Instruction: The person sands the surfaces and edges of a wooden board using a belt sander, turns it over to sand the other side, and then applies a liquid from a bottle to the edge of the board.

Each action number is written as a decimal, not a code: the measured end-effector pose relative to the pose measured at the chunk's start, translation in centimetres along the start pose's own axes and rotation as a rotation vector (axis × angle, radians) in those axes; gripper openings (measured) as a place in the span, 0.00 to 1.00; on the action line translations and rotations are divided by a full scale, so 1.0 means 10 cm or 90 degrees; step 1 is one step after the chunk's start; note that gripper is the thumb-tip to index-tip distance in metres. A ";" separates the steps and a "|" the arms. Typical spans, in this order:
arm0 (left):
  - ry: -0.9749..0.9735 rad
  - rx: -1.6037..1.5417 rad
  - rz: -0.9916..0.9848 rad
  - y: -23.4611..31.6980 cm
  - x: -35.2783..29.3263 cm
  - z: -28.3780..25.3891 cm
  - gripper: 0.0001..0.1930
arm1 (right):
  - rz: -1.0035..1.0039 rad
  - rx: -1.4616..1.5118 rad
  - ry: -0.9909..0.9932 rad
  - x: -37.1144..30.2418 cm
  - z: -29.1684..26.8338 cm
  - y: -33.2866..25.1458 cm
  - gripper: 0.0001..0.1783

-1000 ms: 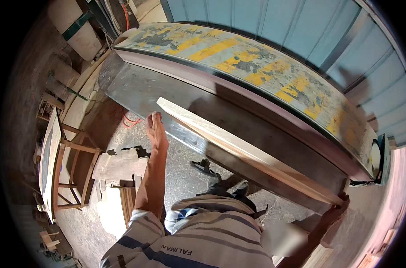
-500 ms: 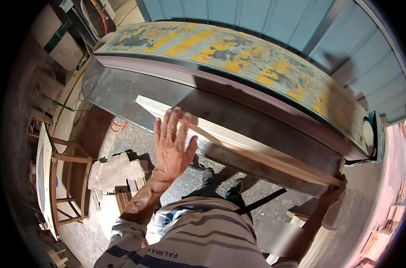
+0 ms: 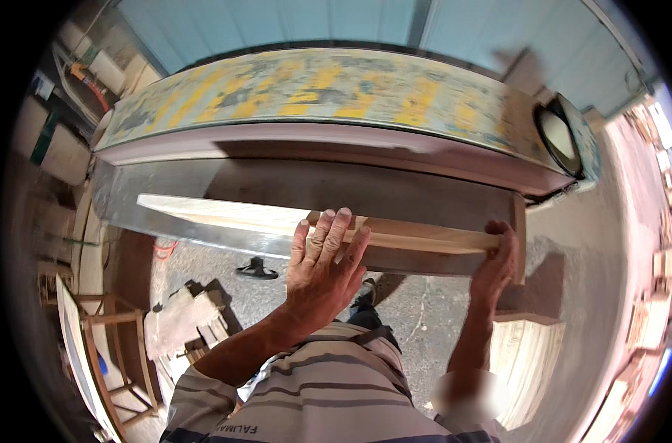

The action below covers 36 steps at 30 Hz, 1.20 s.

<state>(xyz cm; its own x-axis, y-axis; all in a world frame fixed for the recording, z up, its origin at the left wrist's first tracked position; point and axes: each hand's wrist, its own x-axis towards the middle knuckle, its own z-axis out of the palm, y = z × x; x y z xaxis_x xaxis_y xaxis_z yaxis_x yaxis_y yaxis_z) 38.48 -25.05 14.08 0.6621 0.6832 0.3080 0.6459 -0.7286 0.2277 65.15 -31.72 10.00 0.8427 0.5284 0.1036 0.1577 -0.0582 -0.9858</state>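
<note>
A long pale wooden board (image 3: 232,212) lies on the dark metal table (image 3: 181,173) of a long machine. My left hand (image 3: 317,277) rests on the middle of the board, its fingers stretched out and slightly spread over the near edge. At the board's right end, my right hand (image 3: 496,258) has its fingers wrapped round the end. Behind the board runs the machine's pink belt-like face (image 3: 291,135), apart from the wood along what I can see. Above it sits the machine's worn top cover (image 3: 314,88) with yellow stripes.
A stack of pale boards (image 3: 526,362) stands at lower right. On the left are a wooden frame (image 3: 88,321) and a pile of wood pieces (image 3: 175,321). A dark pedal-like object (image 3: 257,270) lies on the floor. Blue panelling (image 3: 314,26) rises behind the machine.
The board has gone from slanting to nearly level in view, and the whole view has turned. My left hand, earlier raised near the board's left part, now lies on its middle. My right hand keeps its end.
</note>
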 end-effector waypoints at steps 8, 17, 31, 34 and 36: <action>-0.036 -0.333 0.244 0.81 0.41 0.34 0.31 | 0.003 0.260 -0.056 0.05 0.01 0.12 0.25; -0.147 -0.431 -0.217 -0.05 -0.19 0.31 0.24 | -0.122 0.102 -0.201 -0.04 -0.18 0.66 0.34; 0.566 -0.610 -0.774 -2.84 -1.42 0.12 0.34 | 0.030 0.025 -0.331 0.10 -0.33 1.38 0.33; 0.549 -0.659 -0.705 -3.13 -1.39 0.21 0.39 | 0.076 0.077 -0.289 0.07 -0.24 1.25 0.21; 0.505 -0.695 -0.685 -3.14 -1.31 0.17 0.42 | 0.077 0.079 -0.400 0.16 -0.28 1.27 0.26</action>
<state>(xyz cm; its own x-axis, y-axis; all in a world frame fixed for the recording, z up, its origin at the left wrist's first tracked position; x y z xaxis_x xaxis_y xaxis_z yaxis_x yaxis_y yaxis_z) 10.22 -11.03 1.35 -0.4103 0.9034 -0.1241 -0.1204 0.0813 0.9894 69.97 -34.00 -1.99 0.3830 0.9212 -0.0687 -0.0114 -0.0697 -0.9975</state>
